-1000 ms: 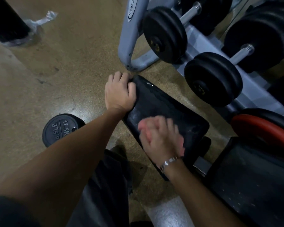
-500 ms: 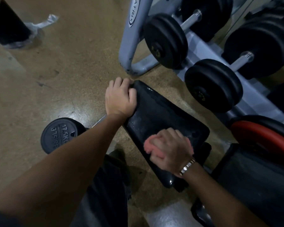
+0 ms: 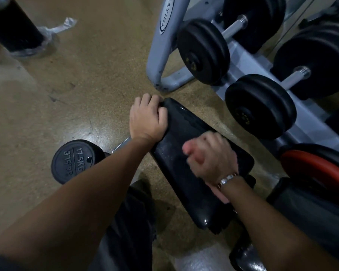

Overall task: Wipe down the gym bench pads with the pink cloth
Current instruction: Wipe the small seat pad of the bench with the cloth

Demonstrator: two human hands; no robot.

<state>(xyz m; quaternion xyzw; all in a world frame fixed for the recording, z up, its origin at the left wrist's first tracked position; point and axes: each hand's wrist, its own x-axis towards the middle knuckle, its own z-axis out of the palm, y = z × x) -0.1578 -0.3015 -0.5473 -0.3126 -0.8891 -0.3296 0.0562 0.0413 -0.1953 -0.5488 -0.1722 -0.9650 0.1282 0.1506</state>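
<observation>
**Both hands on the bench pad, cloth bunched under the right**

The speckled tan floor (image 3: 70,106) filled most of the view. At about two o'clock stood the grey dumbbell rack (image 3: 165,42), marked MATRIX, with black dumbbells (image 3: 259,106) lying on its rails. At four o'clock sat a red-and-black weight plate (image 3: 317,165). The black bench pad (image 3: 186,130) ran diagonally across the centre, from twelve o'clock down toward five, its surface glinting wet in spots. At nine o'clock from the pad, a loose dumbbell (image 3: 73,161) stamped 17.5KG lay on the floor, partly hidden behind the left forearm.

The left hand (image 3: 147,118) was clamped over the pad's far corner, fingers curled around the edge. The right hand (image 3: 211,157), blurred, was closed in a fist on the pink cloth (image 3: 187,151), pressing it against the pad's middle; only a pink edge showed at the hand's nine o'clock side. A metal bracelet (image 3: 227,178) circled the right wrist.
</observation>
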